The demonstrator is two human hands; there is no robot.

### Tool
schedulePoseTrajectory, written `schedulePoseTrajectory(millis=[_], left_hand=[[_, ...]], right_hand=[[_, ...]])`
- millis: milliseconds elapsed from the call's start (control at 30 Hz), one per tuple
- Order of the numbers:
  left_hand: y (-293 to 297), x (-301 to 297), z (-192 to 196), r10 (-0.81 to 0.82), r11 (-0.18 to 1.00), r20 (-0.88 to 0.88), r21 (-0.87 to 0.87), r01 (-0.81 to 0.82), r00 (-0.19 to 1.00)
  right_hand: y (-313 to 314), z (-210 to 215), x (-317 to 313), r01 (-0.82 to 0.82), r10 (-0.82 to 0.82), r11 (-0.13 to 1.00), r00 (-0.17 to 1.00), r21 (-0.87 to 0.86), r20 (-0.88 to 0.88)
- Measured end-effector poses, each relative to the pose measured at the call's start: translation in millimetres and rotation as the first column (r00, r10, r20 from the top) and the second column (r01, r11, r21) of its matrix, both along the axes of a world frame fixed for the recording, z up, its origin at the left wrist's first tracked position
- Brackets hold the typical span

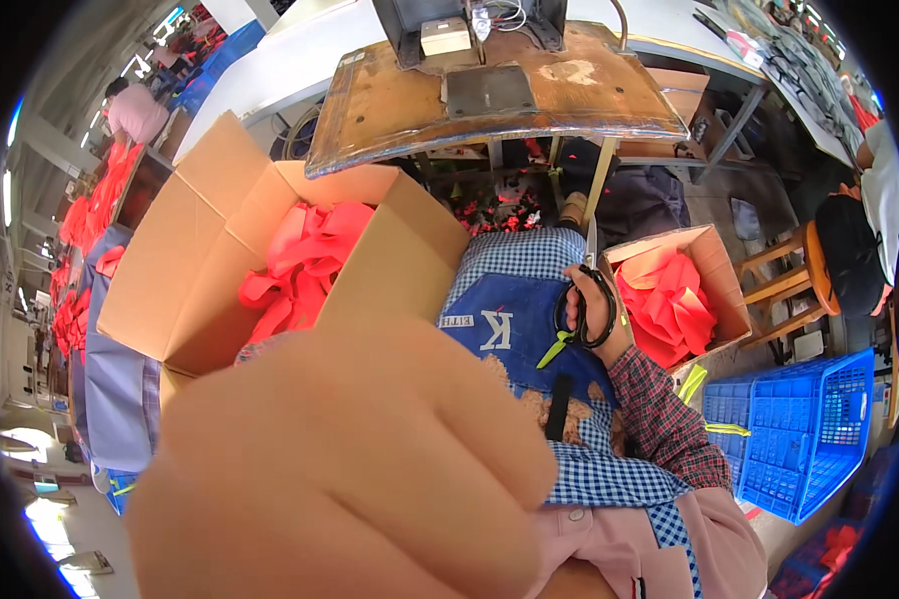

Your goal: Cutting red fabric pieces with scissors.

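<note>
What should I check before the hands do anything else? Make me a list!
1. Scissors held: ok. The right hand grips the black scissors.
2. Blades closed: cannot tell. They look too small here.
3. Left hand clear to see: not ok. It's a big blur close to the camera, hiding things behind it.
4. Left hand empty: cannot tell. Its fingertips don't show clearly.
5. Red cloth inside the big box: ok.
6. Red pieces inside the smaller box: ok.

Wooden table (390, 115) with dark plate (489, 92)
</note>
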State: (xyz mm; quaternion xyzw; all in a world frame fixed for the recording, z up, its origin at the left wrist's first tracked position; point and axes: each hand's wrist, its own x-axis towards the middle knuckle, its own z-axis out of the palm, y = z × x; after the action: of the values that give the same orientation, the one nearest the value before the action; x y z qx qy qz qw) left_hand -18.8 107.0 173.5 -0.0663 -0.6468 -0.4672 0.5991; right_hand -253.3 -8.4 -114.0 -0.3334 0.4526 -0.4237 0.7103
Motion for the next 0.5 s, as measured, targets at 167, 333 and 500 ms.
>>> schedulePoseTrajectory(millis=[167, 333, 500], left_hand=[[-16, 49, -10, 0.291, 0.956, 0.003, 0.032, -0.291, 0.957], [-52, 193, -38, 0.748, 0.267, 0.662, -0.231, -0.935, 0.05], [-13, 370, -161, 0.082, 0.168, 0.659, -0.749, -0.641, -0.748]], right_hand=[[0, -2, -1, 0.002, -0.002, 1.0, 1.0, -0.003, 0.019], [-2, -3, -1, 0.009, -0.009, 1.0, 1.0, -0.006, 0.019], [-2, -2, -1, -0.01, 0.009, 0.998, 1.0, -0.058, -0.016]])
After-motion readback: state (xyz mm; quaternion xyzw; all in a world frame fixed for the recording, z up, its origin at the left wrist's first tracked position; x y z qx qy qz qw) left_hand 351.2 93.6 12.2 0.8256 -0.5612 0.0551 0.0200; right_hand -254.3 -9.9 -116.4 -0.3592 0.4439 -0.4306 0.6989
